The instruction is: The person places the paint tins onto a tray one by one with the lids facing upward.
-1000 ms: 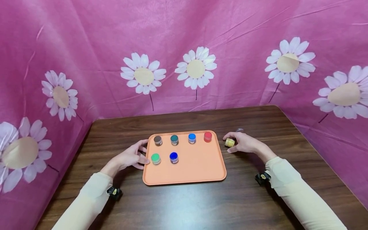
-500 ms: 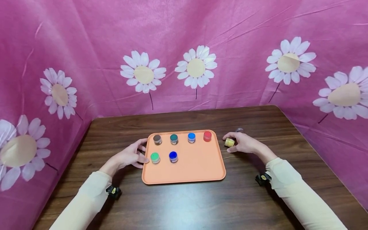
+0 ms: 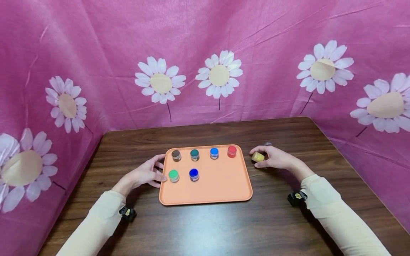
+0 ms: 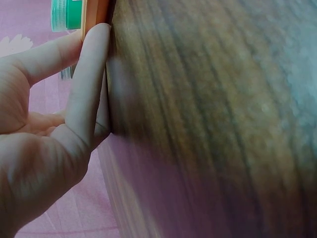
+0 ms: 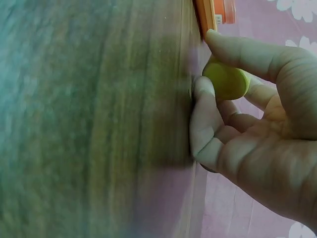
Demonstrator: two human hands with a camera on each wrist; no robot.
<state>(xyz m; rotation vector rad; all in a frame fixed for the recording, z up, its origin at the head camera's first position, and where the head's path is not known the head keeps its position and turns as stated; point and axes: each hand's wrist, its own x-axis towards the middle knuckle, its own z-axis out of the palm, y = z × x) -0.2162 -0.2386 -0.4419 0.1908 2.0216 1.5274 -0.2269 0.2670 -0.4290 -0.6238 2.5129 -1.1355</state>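
My right hand (image 3: 276, 158) holds a small yellow paint jar (image 3: 258, 157) between thumb and curled fingers, just right of the orange tray (image 3: 221, 188). The jar is tilted; in the right wrist view its yellow end (image 5: 228, 83) shows between the digits. My left hand (image 3: 144, 173) touches the tray's left rim with extended fingers. On the tray's far row stand brown (image 3: 176, 155), dark green (image 3: 194, 154), blue (image 3: 214, 153) and red (image 3: 232, 152) paint jars. Nearer stand a light green jar (image 3: 173, 175) and a dark blue jar (image 3: 194, 174).
The tray lies flat on a dark wooden table (image 3: 205, 227). A greyish round object (image 3: 267, 144) shows behind my right hand, mostly hidden. A pink curtain (image 3: 192, 35) with daisies stands along the table's back and sides.
My right hand has shifted slightly right and away from the tray, and the yellow paint jar in it has turned. My left hand and the jars on the tray hold their places.
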